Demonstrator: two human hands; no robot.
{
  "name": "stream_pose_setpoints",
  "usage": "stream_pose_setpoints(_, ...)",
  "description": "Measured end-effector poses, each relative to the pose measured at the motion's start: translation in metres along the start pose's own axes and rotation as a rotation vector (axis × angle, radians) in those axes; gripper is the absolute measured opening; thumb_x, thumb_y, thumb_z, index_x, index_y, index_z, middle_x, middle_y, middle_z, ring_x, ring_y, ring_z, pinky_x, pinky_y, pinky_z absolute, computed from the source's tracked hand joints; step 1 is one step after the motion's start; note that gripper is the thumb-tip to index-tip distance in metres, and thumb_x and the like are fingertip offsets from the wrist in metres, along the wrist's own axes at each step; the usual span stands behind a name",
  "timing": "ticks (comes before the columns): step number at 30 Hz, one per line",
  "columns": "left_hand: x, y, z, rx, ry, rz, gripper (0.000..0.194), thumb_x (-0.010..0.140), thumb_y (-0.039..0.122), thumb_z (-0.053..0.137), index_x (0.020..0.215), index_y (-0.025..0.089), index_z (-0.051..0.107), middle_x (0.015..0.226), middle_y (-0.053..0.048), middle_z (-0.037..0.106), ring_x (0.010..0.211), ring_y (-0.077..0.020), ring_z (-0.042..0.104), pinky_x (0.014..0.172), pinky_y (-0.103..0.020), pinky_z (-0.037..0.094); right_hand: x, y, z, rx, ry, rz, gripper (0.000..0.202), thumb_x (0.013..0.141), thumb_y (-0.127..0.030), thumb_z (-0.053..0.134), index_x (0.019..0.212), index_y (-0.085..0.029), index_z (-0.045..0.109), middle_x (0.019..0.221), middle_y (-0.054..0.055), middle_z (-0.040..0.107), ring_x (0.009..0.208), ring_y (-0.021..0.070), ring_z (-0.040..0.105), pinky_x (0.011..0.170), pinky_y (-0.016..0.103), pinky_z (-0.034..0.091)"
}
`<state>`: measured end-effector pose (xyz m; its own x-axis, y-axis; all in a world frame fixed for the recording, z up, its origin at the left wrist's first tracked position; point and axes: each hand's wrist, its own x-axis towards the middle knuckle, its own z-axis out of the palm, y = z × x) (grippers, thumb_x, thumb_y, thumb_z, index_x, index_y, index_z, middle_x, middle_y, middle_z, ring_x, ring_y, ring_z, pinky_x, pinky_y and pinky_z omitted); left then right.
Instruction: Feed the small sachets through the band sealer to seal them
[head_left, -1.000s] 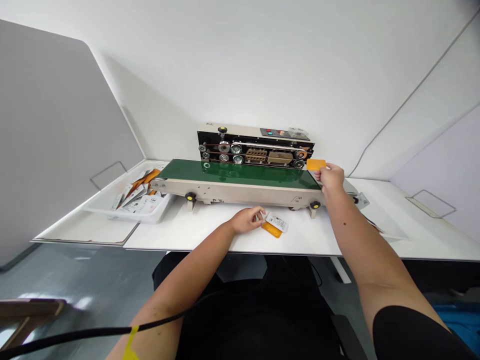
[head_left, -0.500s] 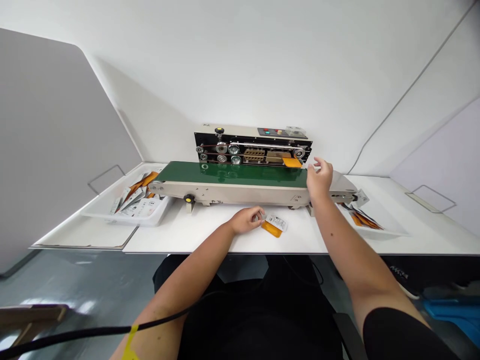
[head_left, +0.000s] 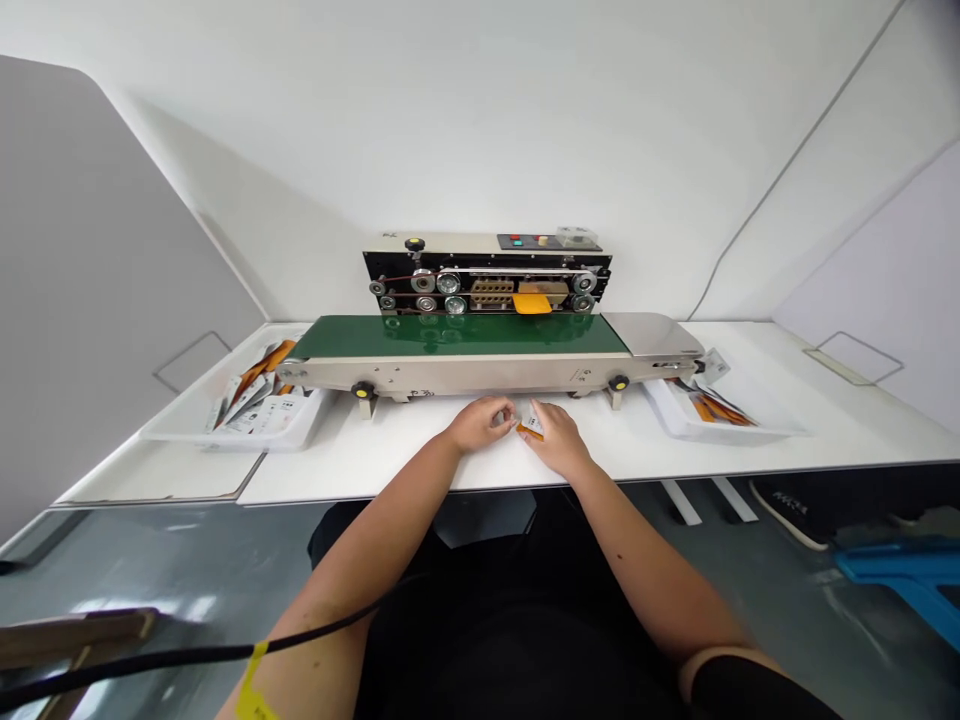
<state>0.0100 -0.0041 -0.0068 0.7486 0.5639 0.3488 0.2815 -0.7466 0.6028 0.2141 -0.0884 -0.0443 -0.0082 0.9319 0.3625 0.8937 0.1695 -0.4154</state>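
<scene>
In front of the conveyor, my left hand is closed in a pinch; a small clear or silvery bit shows at its fingertips, too small to name. My right hand closes round a small sachet with a white printed face, and orange shows along its lower edge. My fingers hide most of it, so I cannot tell if one or two sachets are there. An orange sachet sticks out of the band sealing machine, above the green conveyor belt.
A white plastic bin of orange and white sachets stands at the conveyor's left end. Another bin with several sachets is under its right end. A black cable crosses my left forearm. Below the table's front edge, a blue object lies at right.
My right hand has come down from the machine's right end to the sachets beside my left hand. The orange sachet in the sealer has travelled left. The camera view has shifted slightly.
</scene>
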Motion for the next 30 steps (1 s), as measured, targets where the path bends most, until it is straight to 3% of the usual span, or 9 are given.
stream_pose_setpoints(5, 0.002, 0.001, 0.000, -0.010, 0.015, -0.007, 0.016, 0.088, 0.027, 0.061, 0.102, 0.020, 0.063, 0.091, -0.003, 0.067, 0.084, -0.0171, 0.058, 0.078, -0.029, 0.046, 0.001, 0.006, 0.002, 0.058, 0.038, -0.004, 0.063, 0.090, -0.032, 0.061, 0.149, -0.022, 0.043, 0.134, 0.015, 0.059, 0.122, 0.0319, 0.053, 0.104, 0.050, 0.042)
stream_pose_setpoints(10, 0.001, 0.002, -0.002, -0.008, 0.009, -0.030, 0.017, 0.087, 0.028, 0.060, 0.102, 0.020, 0.063, 0.093, -0.003, 0.068, 0.079, -0.0163, 0.056, 0.076, -0.029, 0.045, -0.001, 0.008, -0.001, 0.125, 0.167, 0.017, 0.053, 0.094, -0.018, 0.039, 0.147, -0.021, 0.047, 0.131, 0.014, 0.059, 0.121, 0.0311, 0.052, 0.105, 0.052, 0.043)
stream_pose_setpoints(16, 0.001, 0.002, -0.002, 0.011, 0.007, -0.037, 0.020, 0.088, 0.028, 0.060, 0.107, 0.021, 0.061, 0.096, -0.003, 0.067, 0.079, -0.0160, 0.055, 0.074, -0.028, 0.044, -0.004, 0.004, -0.012, 0.148, 0.372, 0.116, 0.055, 0.096, -0.025, 0.037, 0.151, -0.022, 0.040, 0.126, 0.015, 0.056, 0.120, 0.0313, 0.051, 0.105, 0.052, 0.042)
stream_pose_setpoints(20, 0.001, 0.002, -0.001, -0.111, 0.003, -0.016, 0.028, 0.089, 0.035, 0.063, 0.112, 0.020, 0.058, 0.096, -0.004, 0.067, 0.079, -0.0159, 0.055, 0.073, -0.028, 0.044, -0.007, -0.001, -0.013, 0.119, 0.250, -0.010, 0.075, 0.091, -0.045, 0.055, 0.157, -0.020, 0.031, 0.124, 0.016, 0.050, 0.118, 0.0345, 0.049, 0.104, 0.055, 0.042)
stream_pose_setpoints(22, 0.000, 0.002, 0.000, -0.225, 0.002, -0.008, 0.038, 0.089, 0.042, 0.064, 0.118, 0.019, 0.054, 0.097, -0.005, 0.066, 0.076, -0.0150, 0.055, 0.071, -0.028, 0.045, -0.007, -0.003, -0.012, 0.119, 0.159, -0.087, 0.075, 0.091, -0.047, 0.056, 0.158, -0.022, 0.031, 0.126, 0.015, 0.049, 0.117, 0.0339, 0.048, 0.104, 0.055, 0.041)
stream_pose_setpoints(26, 0.000, 0.002, 0.002, -0.339, -0.058, -0.032, 0.047, 0.090, 0.047, 0.065, 0.125, 0.018, 0.051, 0.096, -0.005, 0.066, 0.072, -0.0131, 0.055, 0.068, -0.026, 0.045, -0.006, -0.002, -0.012, 0.226, 0.068, -0.187, 0.052, 0.100, -0.031, 0.039, 0.151, -0.026, 0.045, 0.116, 0.012, 0.055, 0.110, 0.0281, 0.052, 0.101, 0.050, 0.045)
stream_pose_setpoints(30, -0.001, 0.006, 0.002, -0.359, -0.132, -0.061, 0.039, 0.089, 0.043, 0.066, 0.118, 0.019, 0.057, 0.090, -0.003, 0.065, 0.071, -0.0125, 0.055, 0.066, -0.024, 0.043, -0.007, -0.003, -0.014, 0.335, 0.026, -0.203, 0.045, 0.097, -0.026, 0.045, 0.141, -0.028, 0.055, 0.106, 0.008, 0.061, 0.104, 0.0249, 0.057, 0.095, 0.044, 0.050)
